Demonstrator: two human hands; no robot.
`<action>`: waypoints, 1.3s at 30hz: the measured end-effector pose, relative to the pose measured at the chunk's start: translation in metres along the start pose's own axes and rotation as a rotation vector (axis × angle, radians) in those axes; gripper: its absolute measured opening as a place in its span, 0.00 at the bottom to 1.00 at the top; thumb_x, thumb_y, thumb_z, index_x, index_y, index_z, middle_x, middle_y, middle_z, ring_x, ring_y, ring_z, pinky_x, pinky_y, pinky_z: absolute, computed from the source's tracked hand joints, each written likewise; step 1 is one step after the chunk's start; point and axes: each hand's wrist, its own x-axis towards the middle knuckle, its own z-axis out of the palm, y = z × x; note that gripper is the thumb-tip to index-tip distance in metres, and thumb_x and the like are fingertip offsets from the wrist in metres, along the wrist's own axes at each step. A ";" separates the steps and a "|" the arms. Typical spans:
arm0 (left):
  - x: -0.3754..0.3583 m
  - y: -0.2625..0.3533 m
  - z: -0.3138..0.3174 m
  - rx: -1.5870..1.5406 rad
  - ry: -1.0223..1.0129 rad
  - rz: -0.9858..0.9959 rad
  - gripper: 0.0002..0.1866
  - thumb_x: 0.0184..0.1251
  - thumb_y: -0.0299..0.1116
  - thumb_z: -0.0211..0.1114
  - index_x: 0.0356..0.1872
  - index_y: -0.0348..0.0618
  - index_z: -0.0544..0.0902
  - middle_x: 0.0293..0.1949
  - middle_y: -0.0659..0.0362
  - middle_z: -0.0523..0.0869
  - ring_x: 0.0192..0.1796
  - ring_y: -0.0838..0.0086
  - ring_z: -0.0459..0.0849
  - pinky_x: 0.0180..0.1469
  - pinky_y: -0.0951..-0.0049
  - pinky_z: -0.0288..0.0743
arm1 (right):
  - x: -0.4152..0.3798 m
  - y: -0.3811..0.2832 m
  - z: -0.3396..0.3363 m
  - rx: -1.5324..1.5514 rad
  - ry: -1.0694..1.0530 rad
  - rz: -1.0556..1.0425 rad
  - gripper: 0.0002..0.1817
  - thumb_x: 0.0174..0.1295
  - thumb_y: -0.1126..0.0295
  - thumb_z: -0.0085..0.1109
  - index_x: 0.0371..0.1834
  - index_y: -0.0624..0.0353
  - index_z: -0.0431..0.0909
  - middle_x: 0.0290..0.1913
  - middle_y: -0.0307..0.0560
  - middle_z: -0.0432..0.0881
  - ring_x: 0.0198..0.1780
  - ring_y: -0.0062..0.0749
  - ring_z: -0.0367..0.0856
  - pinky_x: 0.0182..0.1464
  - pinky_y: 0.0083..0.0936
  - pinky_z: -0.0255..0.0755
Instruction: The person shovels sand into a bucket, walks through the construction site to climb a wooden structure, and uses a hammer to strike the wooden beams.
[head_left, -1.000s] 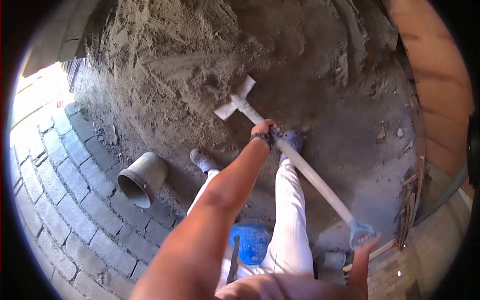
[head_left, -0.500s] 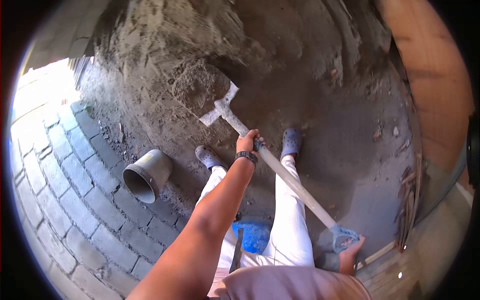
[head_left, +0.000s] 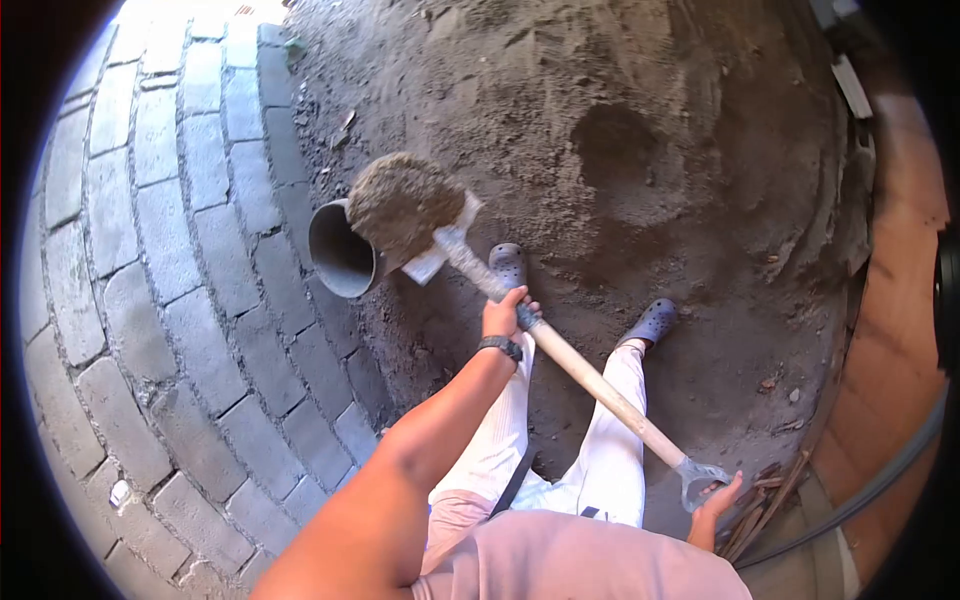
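A shovel (head_left: pixel 592 378) with a wooden shaft runs slantwise across the view. My left hand (head_left: pixel 510 314), with a dark watch at the wrist, is wrapped round the shaft near the blade. At the lower right my right hand (head_left: pixel 718 496) grips the grey D-shaped handle, its fingers partly through the loop. The blade carries a heap of damp-looking sand (head_left: pixel 405 208). That heap hangs beside and partly over a grey bucket (head_left: pixel 343 262), which lies tipped with its mouth facing left; the blade hides part of the bucket.
Brick paving (head_left: pixel 165 210) covers the left side. Loose soil (head_left: pixel 700 200) spreads ahead and round my feet in clogs (head_left: pixel 650 322). A brown board (head_left: pixel 895 330) stands along the right, with wood strips (head_left: pixel 765 505) and a dark hose (head_left: pixel 870 510) low beside it.
My view has turned left. The loaded shovel has swung left from over the soil to the bucket, both hands still on it. My feet have shifted relative to the bucket.
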 end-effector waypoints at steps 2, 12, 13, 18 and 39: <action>-0.001 0.032 -0.048 0.050 0.145 0.057 0.07 0.65 0.24 0.72 0.35 0.36 0.79 0.28 0.55 0.83 0.28 0.61 0.85 0.35 0.56 0.85 | -0.018 0.004 0.027 -0.165 -0.015 -0.077 0.28 0.74 0.39 0.48 0.29 0.53 0.72 0.21 0.35 0.66 0.18 0.24 0.65 0.20 0.27 0.60; 0.063 0.119 -0.242 0.645 0.730 0.116 0.30 0.51 0.32 0.83 0.48 0.34 0.73 0.39 0.50 0.86 0.32 0.63 0.89 0.29 0.59 0.86 | -0.022 0.064 0.168 -1.181 -0.659 -0.014 0.41 0.73 0.29 0.46 0.48 0.64 0.82 0.28 0.47 0.79 0.19 0.35 0.78 0.22 0.35 0.74; 0.063 0.124 -0.247 0.689 0.753 0.084 0.31 0.49 0.33 0.83 0.48 0.35 0.72 0.38 0.51 0.85 0.31 0.63 0.88 0.28 0.58 0.86 | -0.002 0.076 0.172 -1.461 -0.755 -0.129 0.42 0.74 0.30 0.46 0.49 0.67 0.82 0.30 0.51 0.80 0.23 0.37 0.81 0.23 0.37 0.76; 0.025 0.136 -0.179 0.532 0.577 0.219 0.23 0.51 0.30 0.80 0.43 0.36 0.75 0.33 0.52 0.84 0.29 0.62 0.87 0.28 0.55 0.86 | -0.018 0.040 0.175 -1.157 -0.763 -0.074 0.36 0.73 0.33 0.51 0.37 0.62 0.80 0.26 0.47 0.81 0.26 0.34 0.84 0.27 0.34 0.76; -0.184 -0.548 0.144 0.653 -0.319 -0.850 0.05 0.61 0.25 0.69 0.35 0.34 0.82 0.26 0.52 0.85 0.25 0.60 0.88 0.30 0.57 0.87 | 0.041 0.148 -0.416 0.271 0.555 0.267 0.35 0.69 0.41 0.55 0.68 0.57 0.69 0.62 0.51 0.73 0.59 0.45 0.75 0.59 0.48 0.74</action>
